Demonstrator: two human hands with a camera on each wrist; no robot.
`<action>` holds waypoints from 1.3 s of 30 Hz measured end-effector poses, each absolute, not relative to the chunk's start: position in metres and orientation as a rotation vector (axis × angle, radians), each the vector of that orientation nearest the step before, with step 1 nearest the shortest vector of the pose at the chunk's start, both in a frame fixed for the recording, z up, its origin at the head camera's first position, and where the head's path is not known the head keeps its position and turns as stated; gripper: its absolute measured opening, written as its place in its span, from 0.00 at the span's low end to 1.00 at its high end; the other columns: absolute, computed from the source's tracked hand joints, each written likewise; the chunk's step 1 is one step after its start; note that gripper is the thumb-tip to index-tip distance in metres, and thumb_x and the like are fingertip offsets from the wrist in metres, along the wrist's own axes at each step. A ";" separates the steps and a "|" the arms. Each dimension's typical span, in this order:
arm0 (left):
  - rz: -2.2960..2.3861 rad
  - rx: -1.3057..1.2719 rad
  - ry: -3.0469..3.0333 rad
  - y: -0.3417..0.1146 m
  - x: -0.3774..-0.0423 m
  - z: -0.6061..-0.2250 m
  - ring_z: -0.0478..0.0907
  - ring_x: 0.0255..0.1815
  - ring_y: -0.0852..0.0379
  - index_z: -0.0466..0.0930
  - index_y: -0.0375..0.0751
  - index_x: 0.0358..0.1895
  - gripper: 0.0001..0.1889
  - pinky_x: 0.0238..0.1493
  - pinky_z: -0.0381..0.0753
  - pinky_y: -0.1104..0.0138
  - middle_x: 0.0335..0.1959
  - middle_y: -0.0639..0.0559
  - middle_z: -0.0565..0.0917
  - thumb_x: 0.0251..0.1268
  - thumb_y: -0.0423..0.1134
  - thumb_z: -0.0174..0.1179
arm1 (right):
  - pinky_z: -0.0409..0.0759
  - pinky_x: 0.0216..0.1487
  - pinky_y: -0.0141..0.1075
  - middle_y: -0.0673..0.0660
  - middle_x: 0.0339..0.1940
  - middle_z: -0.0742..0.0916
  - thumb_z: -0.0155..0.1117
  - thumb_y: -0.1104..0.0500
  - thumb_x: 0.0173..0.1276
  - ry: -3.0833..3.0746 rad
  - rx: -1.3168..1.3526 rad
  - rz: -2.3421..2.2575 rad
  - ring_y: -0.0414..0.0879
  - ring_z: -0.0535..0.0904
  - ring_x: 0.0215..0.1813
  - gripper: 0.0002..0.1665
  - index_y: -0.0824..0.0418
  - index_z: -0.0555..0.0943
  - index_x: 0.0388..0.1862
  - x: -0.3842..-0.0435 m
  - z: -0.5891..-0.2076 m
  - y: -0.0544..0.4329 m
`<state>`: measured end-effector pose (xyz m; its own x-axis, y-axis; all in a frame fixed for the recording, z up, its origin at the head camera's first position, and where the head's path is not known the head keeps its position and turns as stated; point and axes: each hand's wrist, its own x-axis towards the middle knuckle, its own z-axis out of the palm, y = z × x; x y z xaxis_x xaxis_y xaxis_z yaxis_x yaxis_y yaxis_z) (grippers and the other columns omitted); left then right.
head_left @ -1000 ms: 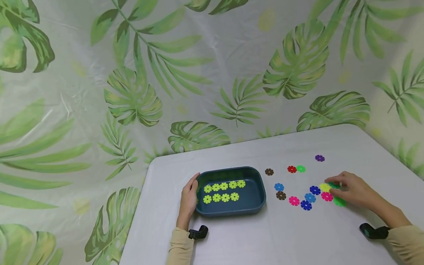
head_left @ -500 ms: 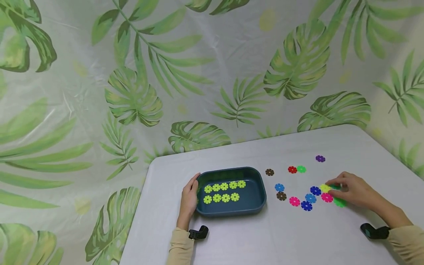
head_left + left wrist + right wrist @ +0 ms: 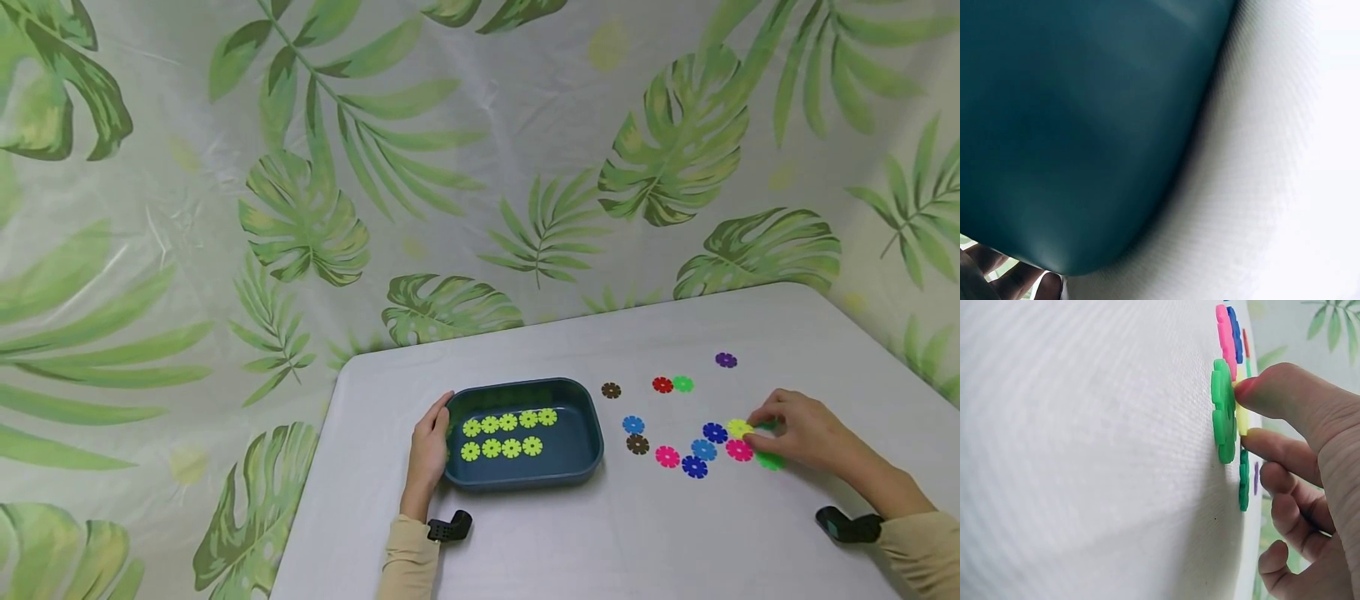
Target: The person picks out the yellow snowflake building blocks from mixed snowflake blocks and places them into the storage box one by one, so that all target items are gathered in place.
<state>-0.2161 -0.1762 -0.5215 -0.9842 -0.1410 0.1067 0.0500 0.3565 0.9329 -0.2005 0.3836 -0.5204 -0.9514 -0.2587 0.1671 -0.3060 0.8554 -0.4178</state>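
Note:
My left hand holds the dark blue tray by its left end; the left wrist view shows fingers at the tray wall. Inside lie two rows of yellow-green notched discs. On the right, my right hand pinches a yellow notched disc between thumb and index finger, still down among the other discs. A pink disc lies against it. Two green discs, one bright and one darker, are partly covered by this hand in the head view.
Left of the right hand are blue discs, another pink disc and a brown disc. Farther back lie a red disc, a light green disc and a purple disc. Leaf-printed cloth rises behind the white table.
My right fingertips have shifted slightly to the right, so more of the yellow disc shows. The pink disc beside it has slid a little left. My left hand and the tray stay put.

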 end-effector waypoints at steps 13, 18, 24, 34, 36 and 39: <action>-1.693 0.062 -2.438 -0.176 -0.215 -0.520 0.62 0.77 0.47 0.73 0.47 0.72 0.22 0.76 0.58 0.46 0.73 0.51 0.72 0.84 0.46 0.43 | 0.79 0.32 0.32 0.51 0.34 0.82 0.85 0.52 0.48 -2.862 0.398 0.717 0.49 0.78 0.37 0.18 0.59 0.88 0.33 -0.200 -0.518 0.380; -1.696 0.057 -2.434 -0.176 -0.216 -0.520 0.63 0.76 0.47 0.73 0.46 0.72 0.22 0.76 0.58 0.46 0.73 0.50 0.72 0.84 0.46 0.43 | 0.80 0.32 0.30 0.50 0.34 0.83 0.85 0.54 0.48 -2.789 0.436 0.717 0.50 0.80 0.37 0.16 0.58 0.88 0.32 -0.201 -0.514 0.373; -1.689 0.061 -2.432 -0.176 -0.216 -0.520 0.63 0.76 0.47 0.74 0.48 0.72 0.21 0.76 0.58 0.47 0.72 0.51 0.73 0.84 0.45 0.44 | 0.79 0.30 0.30 0.52 0.35 0.83 0.84 0.55 0.51 -2.770 0.438 0.779 0.50 0.78 0.38 0.14 0.57 0.88 0.33 -0.204 -0.505 0.360; -1.710 0.056 -2.426 -0.177 -0.216 -0.521 0.62 0.77 0.48 0.74 0.52 0.72 0.21 0.76 0.58 0.46 0.73 0.52 0.72 0.84 0.46 0.44 | 0.80 0.33 0.31 0.51 0.36 0.83 0.84 0.58 0.51 -2.730 0.507 0.820 0.48 0.78 0.40 0.13 0.55 0.87 0.34 -0.212 -0.492 0.335; -1.711 0.053 -2.427 -0.177 -0.216 -0.521 0.62 0.77 0.47 0.74 0.52 0.72 0.21 0.76 0.58 0.46 0.73 0.52 0.72 0.84 0.47 0.44 | 0.80 0.33 0.31 0.49 0.35 0.83 0.84 0.59 0.50 -2.708 0.526 0.805 0.47 0.77 0.39 0.13 0.54 0.87 0.33 -0.214 -0.490 0.330; -1.712 0.047 -2.428 -0.178 -0.216 -0.522 0.62 0.77 0.48 0.73 0.52 0.72 0.21 0.76 0.58 0.46 0.73 0.52 0.72 0.84 0.46 0.44 | 0.80 0.34 0.31 0.46 0.34 0.82 0.85 0.59 0.49 -2.691 0.549 0.792 0.44 0.77 0.38 0.14 0.53 0.87 0.32 -0.218 -0.487 0.322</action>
